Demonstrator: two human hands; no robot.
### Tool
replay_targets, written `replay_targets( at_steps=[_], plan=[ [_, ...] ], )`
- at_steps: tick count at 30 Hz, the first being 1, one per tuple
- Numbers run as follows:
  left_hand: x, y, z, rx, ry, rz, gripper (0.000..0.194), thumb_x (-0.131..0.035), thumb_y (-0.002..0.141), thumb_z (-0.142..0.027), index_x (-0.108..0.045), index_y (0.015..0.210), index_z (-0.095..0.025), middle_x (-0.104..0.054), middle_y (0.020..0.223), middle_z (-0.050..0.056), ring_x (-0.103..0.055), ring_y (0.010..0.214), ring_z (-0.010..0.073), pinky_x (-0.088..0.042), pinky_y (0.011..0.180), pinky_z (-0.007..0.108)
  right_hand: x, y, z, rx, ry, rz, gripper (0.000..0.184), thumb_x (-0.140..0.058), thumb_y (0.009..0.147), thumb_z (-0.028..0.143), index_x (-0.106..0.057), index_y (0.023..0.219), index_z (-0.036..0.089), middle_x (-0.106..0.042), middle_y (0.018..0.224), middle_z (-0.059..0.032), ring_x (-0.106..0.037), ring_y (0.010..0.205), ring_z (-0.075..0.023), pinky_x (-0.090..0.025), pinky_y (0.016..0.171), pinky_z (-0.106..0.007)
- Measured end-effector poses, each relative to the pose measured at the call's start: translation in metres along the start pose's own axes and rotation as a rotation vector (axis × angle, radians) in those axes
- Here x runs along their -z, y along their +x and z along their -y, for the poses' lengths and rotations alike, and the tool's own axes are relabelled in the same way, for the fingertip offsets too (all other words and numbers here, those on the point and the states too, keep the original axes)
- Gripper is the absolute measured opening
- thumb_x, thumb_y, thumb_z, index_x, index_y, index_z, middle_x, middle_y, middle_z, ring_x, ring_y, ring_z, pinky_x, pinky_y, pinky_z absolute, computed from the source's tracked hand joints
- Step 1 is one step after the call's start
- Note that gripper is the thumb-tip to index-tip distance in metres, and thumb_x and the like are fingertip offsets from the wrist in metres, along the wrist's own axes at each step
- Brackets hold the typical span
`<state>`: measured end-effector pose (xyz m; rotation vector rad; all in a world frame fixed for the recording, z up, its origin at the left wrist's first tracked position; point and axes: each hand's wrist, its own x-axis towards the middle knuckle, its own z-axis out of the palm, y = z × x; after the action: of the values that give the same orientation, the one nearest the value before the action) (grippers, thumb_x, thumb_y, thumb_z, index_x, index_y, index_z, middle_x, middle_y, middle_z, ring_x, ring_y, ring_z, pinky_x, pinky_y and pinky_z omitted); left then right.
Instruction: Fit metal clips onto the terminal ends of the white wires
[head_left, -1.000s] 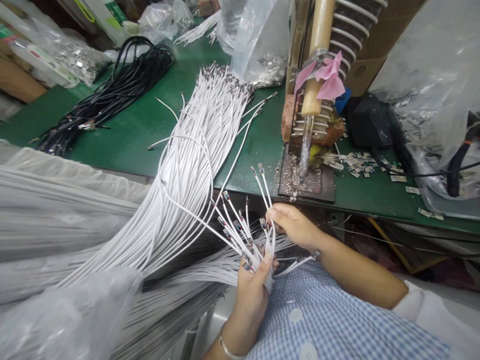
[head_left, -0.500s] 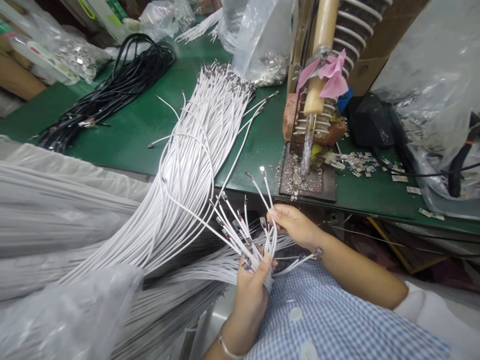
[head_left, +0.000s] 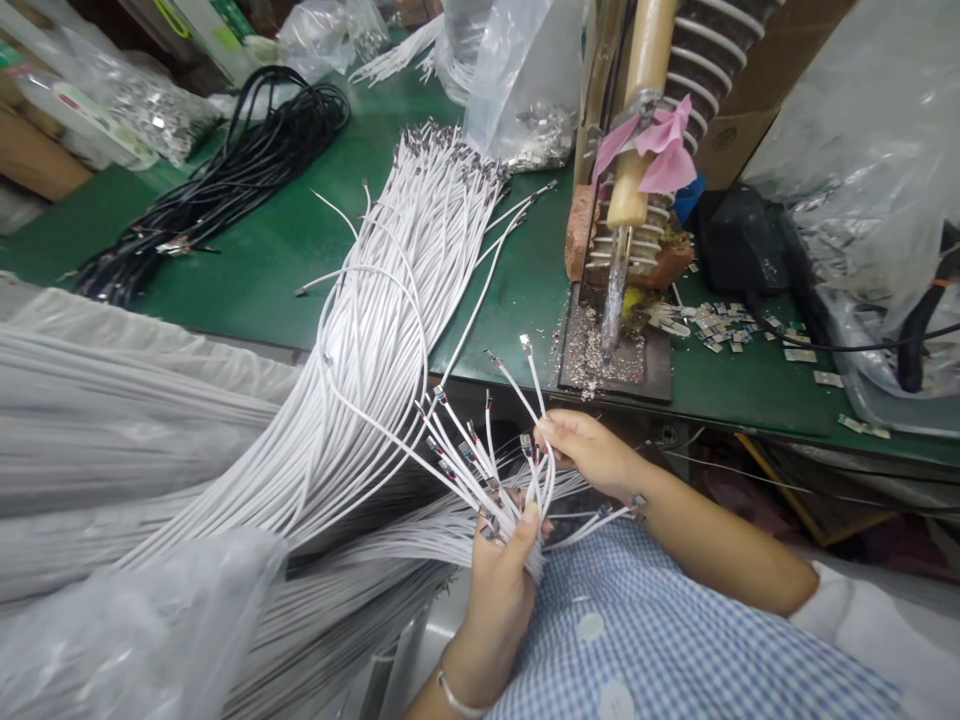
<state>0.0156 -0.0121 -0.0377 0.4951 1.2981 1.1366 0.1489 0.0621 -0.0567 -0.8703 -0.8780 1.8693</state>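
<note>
My left hand [head_left: 504, 575] is closed round a bunch of white cables [head_left: 480, 480], whose ends carry small metal connectors fanning upward. My right hand [head_left: 581, 450] pinches one or two white cables [head_left: 541, 400] of the same bunch, close to their connector ends; the exact number in the fingers is hard to see. Below and left, more white cable lengths [head_left: 412, 540] trail away from the held bunch. A large bundle of white cables [head_left: 420, 240] lies over the table edge, its connector ends on the green table [head_left: 247, 315].
A soldering iron [head_left: 630, 190] hangs tip down over a dark plate [head_left: 652, 385] strewn with solder bits. Loose small connectors [head_left: 720, 325] lie to its right. Black cables [head_left: 225, 170], a plastic bag of connectors [head_left: 544, 135] and pliers [head_left: 919, 330] are also around.
The fanned cable ends in my left hand have shifted very slightly left. Both hands keep their hold, nearly unmoved.
</note>
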Motion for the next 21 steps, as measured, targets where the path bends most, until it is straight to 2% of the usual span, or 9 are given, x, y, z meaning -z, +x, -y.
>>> replay_targets(
  at_steps=[9, 13, 15, 19, 21],
  plan=[
    [0.002, 0.002, 0.0, -0.008, -0.011, 0.003, 0.023, -0.075, 0.066, -0.025, -0.06, 0.08, -0.016, -0.058, 0.071, -0.002, -0.054, 0.06, 0.0091, -0.048, 0.058, 0.021, -0.001, -0.001, 0.003, 0.01, 0.029, 0.004, 0.044, -0.059, 0.071, 0.058, -0.052, 0.068, 0.014, -0.04, 0.052, 0.0061, -0.028, 0.044, -0.0053, -0.018, 0.044, -0.02],
    [0.003, 0.004, 0.0, 0.005, -0.023, -0.002, 0.025, -0.076, 0.065, -0.025, -0.059, 0.081, -0.016, -0.059, 0.07, -0.002, -0.055, 0.059, 0.0089, -0.048, 0.058, 0.021, -0.003, -0.003, 0.008, 0.015, 0.044, 0.006, 0.044, -0.06, 0.071, 0.058, -0.051, 0.066, 0.015, -0.037, 0.049, 0.0079, -0.026, 0.042, -0.0048, -0.019, 0.043, -0.02],
    [0.002, 0.005, 0.0, 0.016, -0.022, -0.014, 0.027, -0.077, 0.063, -0.026, -0.059, 0.08, -0.015, -0.059, 0.068, -0.002, -0.055, 0.057, 0.0088, -0.048, 0.057, 0.021, -0.005, -0.004, 0.012, 0.022, 0.045, 0.004, 0.043, -0.063, 0.069, 0.056, -0.051, 0.066, 0.015, -0.039, 0.05, 0.0075, -0.03, 0.044, -0.0049, -0.023, 0.044, -0.02],
    [0.002, 0.005, 0.0, 0.04, -0.017, -0.029, 0.031, -0.079, 0.06, -0.026, -0.058, 0.079, -0.014, -0.06, 0.065, -0.002, -0.055, 0.054, 0.0087, -0.048, 0.054, 0.02, -0.009, -0.006, 0.019, 0.001, 0.022, -0.002, 0.039, -0.073, 0.062, 0.048, -0.057, 0.073, 0.014, -0.056, 0.065, 0.0023, -0.048, 0.058, -0.0083, -0.038, 0.057, -0.022],
    [0.002, 0.005, 0.0, 0.044, -0.013, -0.016, 0.029, -0.079, 0.061, -0.025, -0.059, 0.079, -0.014, -0.06, 0.064, -0.002, -0.056, 0.053, 0.0084, -0.048, 0.054, 0.02, -0.01, -0.007, 0.019, -0.024, 0.016, -0.005, 0.038, -0.074, 0.062, 0.046, -0.06, 0.075, 0.014, -0.058, 0.068, 0.0011, -0.051, 0.061, -0.0096, -0.04, 0.061, -0.024]
  ],
)
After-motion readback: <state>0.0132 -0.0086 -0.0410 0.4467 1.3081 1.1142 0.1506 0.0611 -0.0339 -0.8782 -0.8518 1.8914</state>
